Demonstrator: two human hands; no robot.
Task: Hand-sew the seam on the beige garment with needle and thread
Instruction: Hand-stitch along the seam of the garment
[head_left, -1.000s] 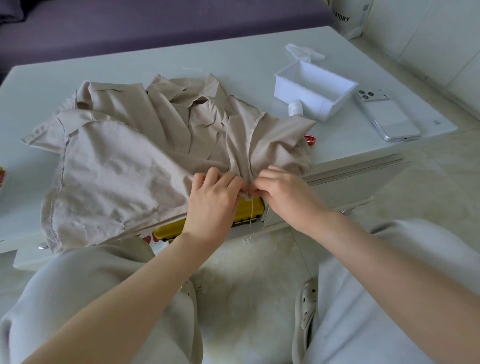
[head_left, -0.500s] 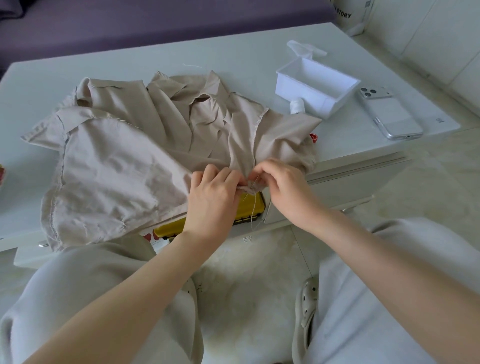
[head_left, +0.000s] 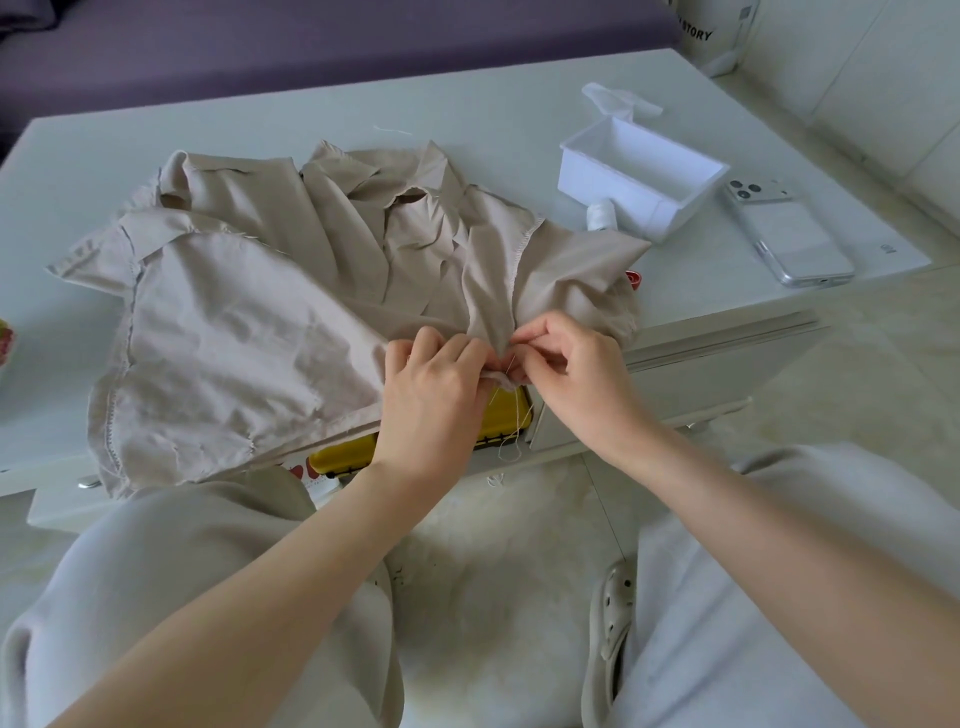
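While bunching the near edge of the crumpled beige woven garment (head_left: 249, 332) at the front lip of the pale white table (head_left: 260, 114), gripping that fold with the left hand (head_left: 431, 384), curling all its fingers over the cloth. Pinching with the right hand (head_left: 566, 374), closing thumb and forefinger on an apparent thin metal needle (head_left: 511, 359) right at the seam; unable to make out its tip. Trailing a slack length of pale sewing thread (head_left: 515, 423) down past the table edge, in front of the flat yellow plastic case (head_left: 343, 457) showing just below.

Judging the hazards from here:

- Probably working a stitch with both hands almost touching, so risking a pricked left fingertip when pushing the needle through cloth hiding the point.
- Possibly catching extra layers of the bunched fabric and sewing a fold shut by mistake.
- Possibly knotting the hanging thread, looping loosely as seen, when drawing it through fast, or snagging it on the case corner.
- Less likely, dragging the garment off the edge by tugging hard, most of it lying well back on the table.

Lying well apart from the hands: the white rectangular plastic box (head_left: 639, 176), the small white thread spool (head_left: 600, 214) just beside it, and the silver smartphone (head_left: 789, 234) further right.
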